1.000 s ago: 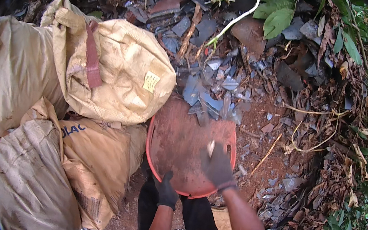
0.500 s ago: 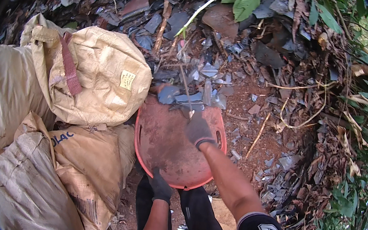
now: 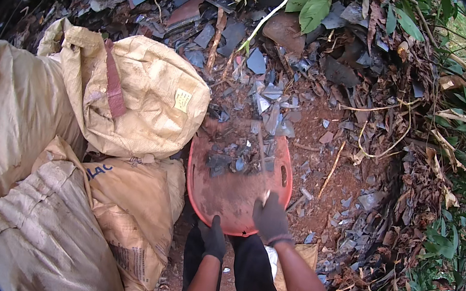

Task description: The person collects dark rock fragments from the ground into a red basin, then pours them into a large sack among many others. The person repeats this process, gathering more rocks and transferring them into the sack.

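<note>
A red plastic scoop with a slot in its side rests before my knees, its wide mouth against the debris. My left hand, in a dark glove, is closed on its near rim. My gloved right hand grips a thin-handled raking tool, over the scoop's right part. The tool's head is blurred by motion near the scoop's mouth. Dark broken shards, flat and glassy, lie inside the scoop's far half. More shiny shards are heaped just beyond the mouth.
Large woven sacks and filled bags crowd the left side, close to the scoop. A bank of shards and dead leaves rises at the far side. Green plants and vines line the right. Reddish soil lies right of the scoop.
My right hand has pulled back toward me with the raking tool. Shards from beyond the mouth now lie in the scoop. My left hand keeps its hold on the rim.
</note>
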The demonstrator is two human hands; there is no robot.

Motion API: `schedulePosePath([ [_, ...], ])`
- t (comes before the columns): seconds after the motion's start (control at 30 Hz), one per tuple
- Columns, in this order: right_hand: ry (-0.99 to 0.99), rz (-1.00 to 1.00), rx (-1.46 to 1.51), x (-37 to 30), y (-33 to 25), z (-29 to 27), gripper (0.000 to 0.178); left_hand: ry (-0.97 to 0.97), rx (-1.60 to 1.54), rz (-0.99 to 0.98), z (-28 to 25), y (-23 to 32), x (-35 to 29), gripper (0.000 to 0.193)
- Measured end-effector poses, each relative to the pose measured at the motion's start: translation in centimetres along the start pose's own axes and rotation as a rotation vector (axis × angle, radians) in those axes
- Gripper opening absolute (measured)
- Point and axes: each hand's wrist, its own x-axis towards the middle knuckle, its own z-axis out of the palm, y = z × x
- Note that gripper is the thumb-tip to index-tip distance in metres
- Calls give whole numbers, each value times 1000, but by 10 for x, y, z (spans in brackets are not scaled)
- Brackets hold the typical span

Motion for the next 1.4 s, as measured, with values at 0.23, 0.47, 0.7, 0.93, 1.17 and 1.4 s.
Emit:
schedulePosePath([
  [0.23,146,-254,-160,247,-62,-67,36,143,830,1011,49,142,19,76],
  [0.47,64,-17,-280,281,-35,-24,37,656,1245,1257,184,310,81,74],
  [0.7,-216,-5,-245,110,5,-48,43,350,1722,1068,150,339,99,72],
  [0.93,8,-55,-113,160,-44,-82,31,365,1239,1336,144,205,77,87],
  [1.17,114,-40,-220,312,-40,-83,32,309,25,-66,9,-62,6,68],
  [1.4,34,-202,-445,232,27,-65,29,337,153,48,16,-48,6,57],
])
